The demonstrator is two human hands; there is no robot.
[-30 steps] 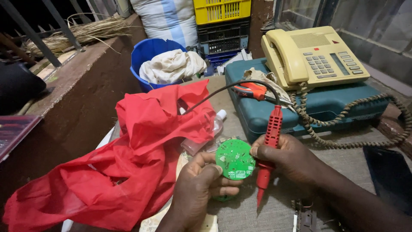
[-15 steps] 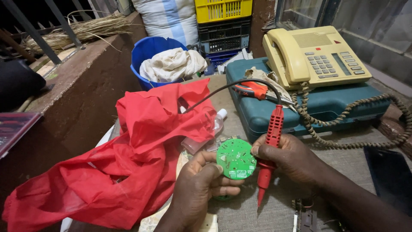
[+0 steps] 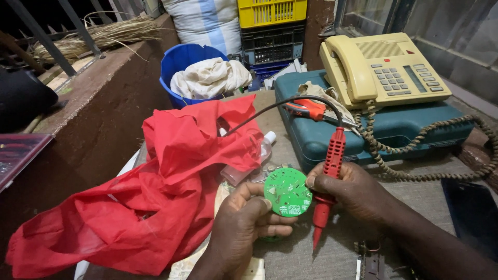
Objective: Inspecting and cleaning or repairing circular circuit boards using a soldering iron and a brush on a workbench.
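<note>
Round green circuit board (image 3: 287, 195) pinched at near-left edge by left hand (image 3: 244, 228), face up, mid-table. Right hand (image 3: 353, 193) just right of it, closed around red probe (image 3: 328, 181), long axis upright, tip pointing near.

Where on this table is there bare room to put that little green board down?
Bare table lies right of the right hand, below the teal case and coiled cord. Left is crowded: the red bag covers it.
</note>
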